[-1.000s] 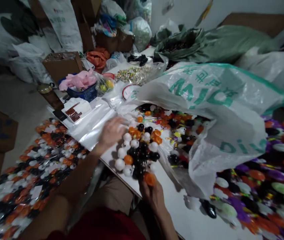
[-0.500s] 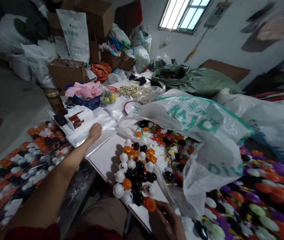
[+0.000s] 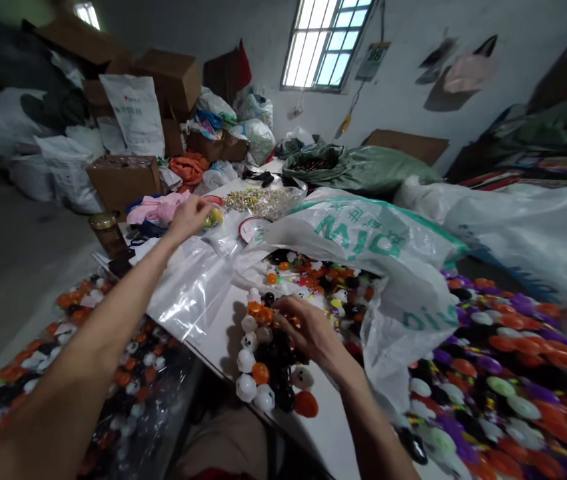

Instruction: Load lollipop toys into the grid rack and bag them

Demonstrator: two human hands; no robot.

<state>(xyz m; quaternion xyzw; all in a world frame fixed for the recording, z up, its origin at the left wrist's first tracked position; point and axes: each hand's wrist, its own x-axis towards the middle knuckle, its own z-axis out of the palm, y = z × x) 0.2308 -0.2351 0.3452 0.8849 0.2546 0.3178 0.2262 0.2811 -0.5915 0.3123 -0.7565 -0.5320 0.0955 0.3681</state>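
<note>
On the white board (image 3: 223, 320) stands a tight cluster of small plastic balls (image 3: 249, 341) in white, black and orange, some with faces. My right hand (image 3: 306, 327) reaches over the cluster's far right side, fingers bent and apart, touching the balls; its fingertips are partly hidden among them. My left hand (image 3: 194, 215) is raised farther back, fingers closed together on what looks like the edge of a clear plastic bag (image 3: 190, 283). That bag lies glossy and spread below the hand.
An open white sack with green lettering (image 3: 363, 227) holds more small toys, right of the cluster. Bagged balls (image 3: 128, 380) lie low at left, a colourful heap (image 3: 503, 373) at right. A brown jar (image 3: 107, 235) and pink cloth (image 3: 156, 208) stand at back left.
My left hand has moved up and away from the stacked plastic, which now spreads wider. My right hand has gone from the board's near edge onto the cluster. The view has shifted.
</note>
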